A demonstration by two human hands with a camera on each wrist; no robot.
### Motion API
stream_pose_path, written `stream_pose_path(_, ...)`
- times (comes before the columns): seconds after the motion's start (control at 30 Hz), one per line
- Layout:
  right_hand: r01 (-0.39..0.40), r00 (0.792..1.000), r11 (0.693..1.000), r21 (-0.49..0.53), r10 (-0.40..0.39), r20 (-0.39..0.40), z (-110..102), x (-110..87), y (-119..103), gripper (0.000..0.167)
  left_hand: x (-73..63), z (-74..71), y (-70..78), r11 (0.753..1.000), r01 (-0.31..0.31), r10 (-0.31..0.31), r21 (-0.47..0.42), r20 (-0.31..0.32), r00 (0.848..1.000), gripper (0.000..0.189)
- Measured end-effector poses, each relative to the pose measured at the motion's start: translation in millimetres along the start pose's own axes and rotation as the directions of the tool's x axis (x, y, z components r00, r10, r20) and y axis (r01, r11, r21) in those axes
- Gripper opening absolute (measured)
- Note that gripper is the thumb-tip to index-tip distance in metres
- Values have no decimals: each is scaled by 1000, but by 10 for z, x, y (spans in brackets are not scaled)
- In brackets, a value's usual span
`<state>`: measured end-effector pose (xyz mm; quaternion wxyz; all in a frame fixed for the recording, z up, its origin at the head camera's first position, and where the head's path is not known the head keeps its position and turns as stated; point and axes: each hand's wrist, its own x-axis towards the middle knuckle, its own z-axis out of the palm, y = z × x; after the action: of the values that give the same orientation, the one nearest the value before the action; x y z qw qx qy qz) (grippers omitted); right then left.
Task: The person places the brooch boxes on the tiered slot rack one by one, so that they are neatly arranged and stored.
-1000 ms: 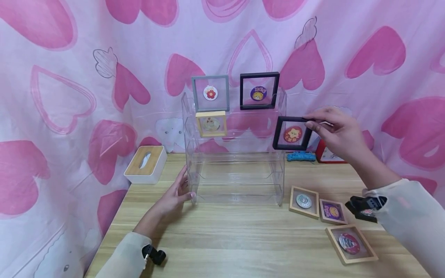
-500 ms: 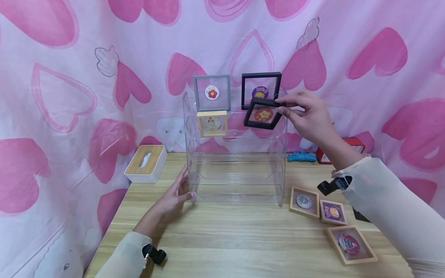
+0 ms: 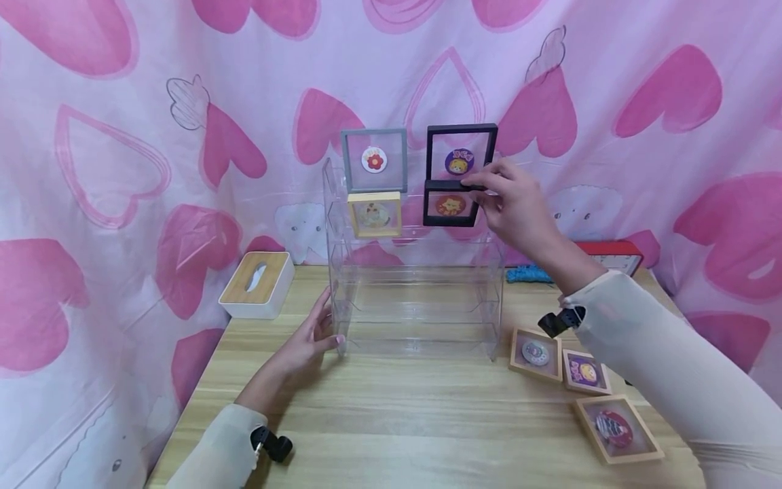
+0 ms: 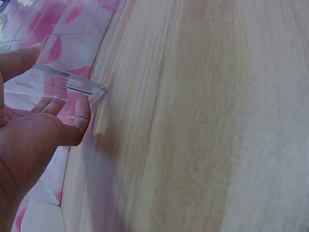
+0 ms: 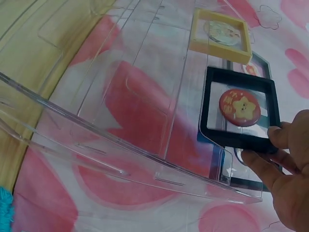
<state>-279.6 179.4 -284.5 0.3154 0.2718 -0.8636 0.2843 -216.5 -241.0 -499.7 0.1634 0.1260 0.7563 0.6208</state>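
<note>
My right hand (image 3: pixel 513 200) pinches a small black display frame (image 5: pixel 240 141) by its upper right corner; a red badge with a yellow star (image 5: pixel 240 107) shows inside it. The frame stands at the second tier of a clear acrylic rack (image 3: pixel 415 350), overlapping the lower edge of a larger black frame (image 3: pixel 462 128) with a purple bear badge. To its left on that tier is a yellow-wood frame (image 3: pixel 375 233), below a grey frame (image 3: pixel 375 189) with a flower badge. My left hand (image 3: pixel 305 346) grips the rack's lower left side panel, thumb in front, fingers behind (image 4: pixel 82 113).
Right of the rack, several wooden frames lie on the table, among them a square one (image 3: pixel 535 373), a smaller one (image 3: pixel 585 388) and a larger one (image 3: pixel 620 457). A tissue box (image 3: pixel 256 288) stands left. Behind my right arm are blue cord (image 3: pixel 528 274) and a red clock (image 3: pixel 617 252).
My right hand has carried the small black frame leftward and up from beside the rack to its second tier, and the frame is now straighter. The left hand has stayed on the rack.
</note>
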Motion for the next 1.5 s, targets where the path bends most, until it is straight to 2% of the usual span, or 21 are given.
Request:
stream_pose_path(0.1, -19, 999, 999, -29, 20, 26, 17, 2, -5, 31, 5, -4, -13, 1000, 0, 0, -5, -1, 1000, 108)
stream_pose_path(0.3, -9, 991, 991, -131, 26, 132, 51, -64, 10, 35, 21, -7, -22, 1000, -20, 20, -6, 0, 1000, 111)
stream_pose_path(0.47, -23, 986, 980, -200, 56, 160, 75, -96, 15, 39, 31, -10, -14, 1000, -20, 20, 17, -7, 1000, 111)
stream_pose_path(0.67, -8, 986, 975, -223, 44, 158, 95, -99, 19, 40, 14, -23, -24, 999, -22, 23, 32, -7, 1000, 114)
stream_pose_path(0.9, 67, 990, 970, -234, -35, 139, 66, -117, 50, 43, 28, -26, -27, 999, -38, 38, 12, -3, 999, 117)
stream_pose_path(1.07, 131, 990, 970, -206, -118, 73, 14, -161, 100, 41, 51, -26, -42, 999, -33, 33, 4, -5, 999, 117)
stream_pose_path(1.23, 196, 980, 958, -207, -200, 6, -104, -259, 185, 43, 61, -28, -46, 999, -38, 38, 3, -5, 999, 118)
stream_pose_path(1.33, 187, 981, 958, -219, -192, -1, -194, -354, 247, 48, 69, -28, -43, 999, -32, 32, 3, -8, 999, 117)
stream_pose_path(1.5, 94, 996, 971, -221, -92, 18, -328, -569, 375, 55, 71, -15, -33, 1000, -24, 24, -9, -8, 1000, 117)
